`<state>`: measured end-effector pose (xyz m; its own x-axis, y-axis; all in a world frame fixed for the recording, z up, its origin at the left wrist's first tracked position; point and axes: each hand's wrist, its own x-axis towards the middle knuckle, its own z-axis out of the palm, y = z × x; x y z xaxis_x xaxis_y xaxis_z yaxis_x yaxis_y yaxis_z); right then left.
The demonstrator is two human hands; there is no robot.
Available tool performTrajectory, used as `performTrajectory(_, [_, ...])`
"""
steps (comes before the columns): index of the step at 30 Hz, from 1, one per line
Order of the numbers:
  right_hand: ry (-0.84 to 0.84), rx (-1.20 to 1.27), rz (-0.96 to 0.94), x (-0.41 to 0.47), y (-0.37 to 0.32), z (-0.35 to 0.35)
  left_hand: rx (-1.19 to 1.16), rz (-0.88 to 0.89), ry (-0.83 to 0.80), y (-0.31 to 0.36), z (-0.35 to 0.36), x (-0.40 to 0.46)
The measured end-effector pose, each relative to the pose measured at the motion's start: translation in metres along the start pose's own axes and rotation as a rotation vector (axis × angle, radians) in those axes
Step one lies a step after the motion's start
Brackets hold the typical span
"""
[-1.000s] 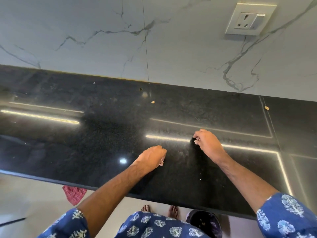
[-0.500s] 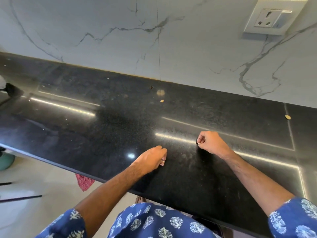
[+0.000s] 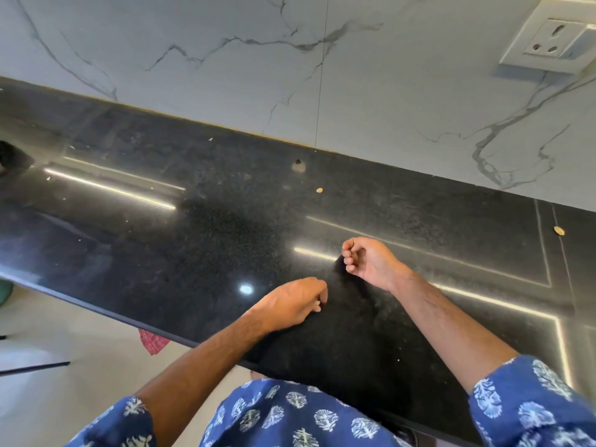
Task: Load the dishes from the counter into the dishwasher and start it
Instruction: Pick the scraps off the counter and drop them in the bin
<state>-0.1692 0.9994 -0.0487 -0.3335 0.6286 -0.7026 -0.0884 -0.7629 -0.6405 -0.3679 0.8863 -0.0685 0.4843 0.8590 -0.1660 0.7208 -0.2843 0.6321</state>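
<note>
No dishes and no dishwasher are in view. The black granite counter runs across the frame below a white marble wall. My left hand rests near the counter's front edge, knuckles up, with its fingers curled down onto the stone. My right hand hovers just behind it, turned palm-left with the fingers curled in. A small tan speck shows between the right fingers, and I cannot tell whether it is held. The two hands are a short gap apart.
Small tan crumbs lie on the counter, one in the middle and one at the right. A wall socket sits at top right. A red cloth lies on the floor below the counter edge. A dark object shows at the far left.
My right hand has turned from palm-down to palm-left and curled its fingers in. My left hand has barely moved. The view has swung so more of the counter's left end shows.
</note>
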Motion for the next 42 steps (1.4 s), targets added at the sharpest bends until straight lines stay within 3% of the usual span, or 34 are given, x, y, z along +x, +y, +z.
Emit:
performTrajectory(3, [0.131,-0.189,-0.049,0.025,-0.012,0.018,-0.37,-0.203,0.235,-0.021,-0.019,0.006])
performTrajectory(6, [0.321,-0.692,-0.266,0.053,-0.038,0.036,-0.864,-0.368,0.379,-0.043,-0.04,0.008])
performTrajectory(9, [0.36,-1.158,-0.428,0.077,-0.066,0.049,-1.273,-0.437,0.454,-0.062,-0.055,0.006])
performTrajectory(11, [0.417,-1.36,-0.472,0.091,-0.08,0.057,-1.421,-0.48,0.471,-0.069,-0.063,0.005])
performTrajectory(15, [0.477,-1.504,-0.525,0.113,-0.093,0.073,-1.633,-0.561,0.498,-0.087,-0.078,0.001])
performTrajectory(25, [0.566,-1.315,-0.379,0.121,-0.093,0.076,-1.703,-0.582,0.41,-0.113,-0.103,-0.005])
performTrajectory(29, [0.49,-1.434,-0.27,0.116,-0.09,0.079,-1.695,-0.559,0.363,-0.111,-0.107,0.002])
performTrajectory(34, [0.574,-1.531,-0.399,0.102,-0.068,0.08,-1.691,-0.529,0.327,-0.105,-0.108,0.009])
performTrajectory(42, [0.592,-1.787,-0.39,0.089,-0.044,0.081,-1.769,-0.477,0.28,-0.094,-0.108,0.01])
